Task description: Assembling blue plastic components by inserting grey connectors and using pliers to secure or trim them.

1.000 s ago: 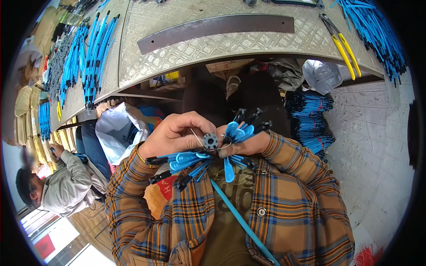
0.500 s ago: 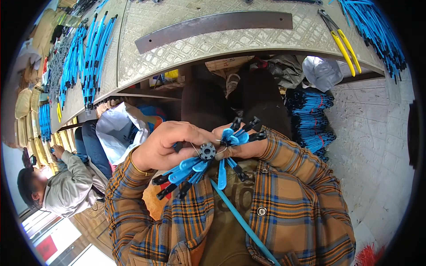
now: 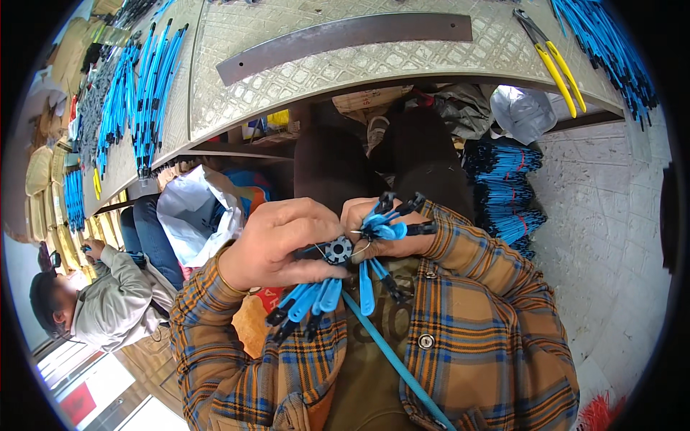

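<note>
In front of my chest, my left hand (image 3: pixel 284 241) is closed, thumb and fingers around a black notched round hub (image 3: pixel 338 251). Blue plastic strips with black ends (image 3: pixel 305 302) fan out below that hand. Facing it, my right hand (image 3: pixel 388 246) pinches a thin wire (image 3: pixel 367 251) that comes from beside the hub. More blue strips (image 3: pixel 388 231) with black tips stick up over the right fingers, and a couple hang below them. How the strips join the hub is hidden by my fingers.
Ahead stands a table (image 3: pixel 302 97) with a curved metal bar (image 3: pixel 345 44), yellow-handled cutters (image 3: pixel 553 68) and blue-and-black rod bundles (image 3: pixel 604 61). More tied bundles (image 3: pixel 507 190) are stacked at right below it. A white sack (image 3: pixel 194 215) and a seated co-worker (image 3: pixel 118 302) are at left.
My left hand has turned and its fingers have shifted around the hub. The strips below it now hang more downward and closer together. My right hand has barely moved.
</note>
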